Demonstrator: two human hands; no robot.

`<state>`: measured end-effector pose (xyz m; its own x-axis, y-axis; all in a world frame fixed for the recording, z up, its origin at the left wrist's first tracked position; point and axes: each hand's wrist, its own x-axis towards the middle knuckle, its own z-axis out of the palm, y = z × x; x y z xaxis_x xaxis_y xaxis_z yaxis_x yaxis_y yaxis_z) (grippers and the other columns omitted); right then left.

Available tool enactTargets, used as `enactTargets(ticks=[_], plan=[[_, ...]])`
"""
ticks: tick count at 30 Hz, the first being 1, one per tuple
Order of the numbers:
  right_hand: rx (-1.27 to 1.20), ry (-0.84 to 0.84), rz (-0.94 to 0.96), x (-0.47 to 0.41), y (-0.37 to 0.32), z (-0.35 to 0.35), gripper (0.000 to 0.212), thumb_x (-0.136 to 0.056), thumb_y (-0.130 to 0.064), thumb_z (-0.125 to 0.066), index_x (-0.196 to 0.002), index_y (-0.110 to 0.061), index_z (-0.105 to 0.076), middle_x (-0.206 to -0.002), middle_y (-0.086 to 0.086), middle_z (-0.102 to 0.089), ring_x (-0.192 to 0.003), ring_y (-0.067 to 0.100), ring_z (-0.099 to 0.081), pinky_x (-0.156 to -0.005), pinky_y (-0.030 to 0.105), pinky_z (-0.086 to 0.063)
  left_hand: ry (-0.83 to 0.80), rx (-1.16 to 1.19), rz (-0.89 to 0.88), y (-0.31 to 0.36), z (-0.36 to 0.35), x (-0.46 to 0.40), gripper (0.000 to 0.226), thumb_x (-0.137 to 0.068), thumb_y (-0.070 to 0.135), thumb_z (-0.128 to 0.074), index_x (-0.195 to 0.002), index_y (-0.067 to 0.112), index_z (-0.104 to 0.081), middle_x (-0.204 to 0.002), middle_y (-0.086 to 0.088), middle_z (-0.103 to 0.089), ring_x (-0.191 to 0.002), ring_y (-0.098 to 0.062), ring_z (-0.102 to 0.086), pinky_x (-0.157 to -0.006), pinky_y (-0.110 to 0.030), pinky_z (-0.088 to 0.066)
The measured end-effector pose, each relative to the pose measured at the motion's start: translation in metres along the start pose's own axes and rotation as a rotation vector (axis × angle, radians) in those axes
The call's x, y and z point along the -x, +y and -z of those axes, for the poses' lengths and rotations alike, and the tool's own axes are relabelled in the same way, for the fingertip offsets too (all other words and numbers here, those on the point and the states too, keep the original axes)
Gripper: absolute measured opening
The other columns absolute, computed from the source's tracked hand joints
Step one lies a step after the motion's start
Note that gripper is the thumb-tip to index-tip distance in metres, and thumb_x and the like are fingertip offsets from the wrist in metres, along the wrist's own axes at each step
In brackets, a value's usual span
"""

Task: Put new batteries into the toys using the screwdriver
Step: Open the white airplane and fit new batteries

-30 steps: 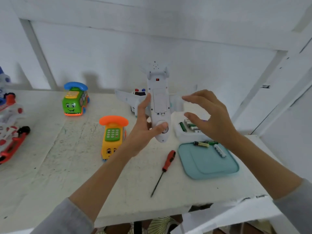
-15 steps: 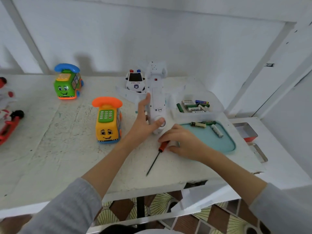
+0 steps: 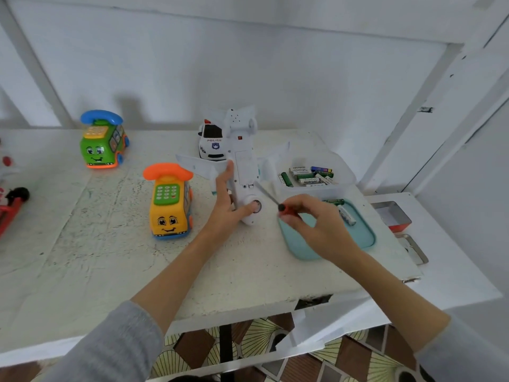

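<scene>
Head cam: left grip (image 3: 225, 213) holds plane (image 3: 242, 172), right grip (image 3: 316, 224) pinches screwdriver (image 3: 275, 201); phone toy (image 3: 169, 201) beside, teal tray (image 3: 363, 232) under wrist.

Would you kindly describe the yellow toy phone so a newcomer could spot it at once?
On the white table, look just left of the left hand holding the white plane. The yellow phone stands there, face toward the camera. Its orange handset and yellow body distinguish it from the green phone with a blue handset farther back.

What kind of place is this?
Probably a home work corner, not a shop: a worn white table against a plain wall, toys such as the yellow phone bus, and patterned floor tiles below.
</scene>
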<state>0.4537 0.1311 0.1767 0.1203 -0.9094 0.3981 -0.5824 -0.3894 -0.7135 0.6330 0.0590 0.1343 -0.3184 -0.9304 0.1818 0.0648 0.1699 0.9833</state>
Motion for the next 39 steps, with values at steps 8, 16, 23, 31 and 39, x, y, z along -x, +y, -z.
enactTargets(ticks=[8,16,23,31,39], plan=[[0.118,0.17,-0.042,-0.001,-0.001,0.02,0.007,-0.077,-0.011,-0.073,-0.083,-0.009,-0.07,-0.075,-0.003,-0.067,-0.076,0.009,-0.06,-0.068,0.009,-0.045,0.037,-0.077,-0.046,-0.005,-0.004,0.004,0.091,-0.079,0.026,-0.073,-0.119,0.081,-0.013,-0.157,0.009,-0.014,-0.129,-0.019,-0.043,-0.093,-0.025,-0.048],[0.196,0.129,-0.019,-0.012,-0.006,0.017,0.007,-0.078,-0.015,-0.072,-0.085,-0.014,-0.07,-0.076,-0.004,-0.067,-0.073,0.012,-0.062,-0.068,0.019,-0.049,0.038,-0.109,-0.04,-0.004,-0.006,0.006,0.089,-0.073,0.037,-0.072,-0.119,0.082,-0.01,-0.158,0.004,-0.016,-0.135,-0.023,-0.039,-0.094,-0.032,-0.05],[0.224,0.119,-0.011,-0.013,-0.006,0.017,0.006,-0.079,-0.016,-0.071,-0.085,-0.014,-0.07,-0.077,-0.004,-0.068,-0.073,0.01,-0.062,-0.069,0.026,-0.053,0.038,-0.101,-0.076,-0.007,-0.005,0.006,0.09,-0.072,0.037,-0.072,-0.123,0.079,-0.01,-0.157,0.005,-0.017,-0.133,-0.02,-0.041,-0.083,-0.019,-0.052],[0.271,0.113,0.021,-0.016,-0.009,0.017,0.006,-0.078,-0.016,-0.072,-0.083,-0.014,-0.071,-0.074,-0.004,-0.067,-0.069,0.009,-0.059,-0.064,0.014,-0.046,0.063,-0.084,-0.072,-0.007,-0.006,0.006,0.09,-0.079,0.022,-0.074,-0.127,0.066,-0.012,-0.153,0.01,-0.023,-0.122,-0.009,-0.05,-0.09,-0.023,-0.051],[0.298,0.133,0.035,-0.018,-0.009,0.018,0.005,-0.078,-0.016,-0.071,-0.082,-0.014,-0.07,-0.073,-0.004,-0.066,-0.068,0.011,-0.059,-0.063,0.021,-0.048,0.07,-0.086,-0.056,-0.008,-0.005,0.005,0.093,-0.078,0.021,-0.075,-0.127,0.066,-0.01,-0.132,0.029,-0.033,-0.109,0.011,-0.052,-0.086,-0.017,-0.051]])
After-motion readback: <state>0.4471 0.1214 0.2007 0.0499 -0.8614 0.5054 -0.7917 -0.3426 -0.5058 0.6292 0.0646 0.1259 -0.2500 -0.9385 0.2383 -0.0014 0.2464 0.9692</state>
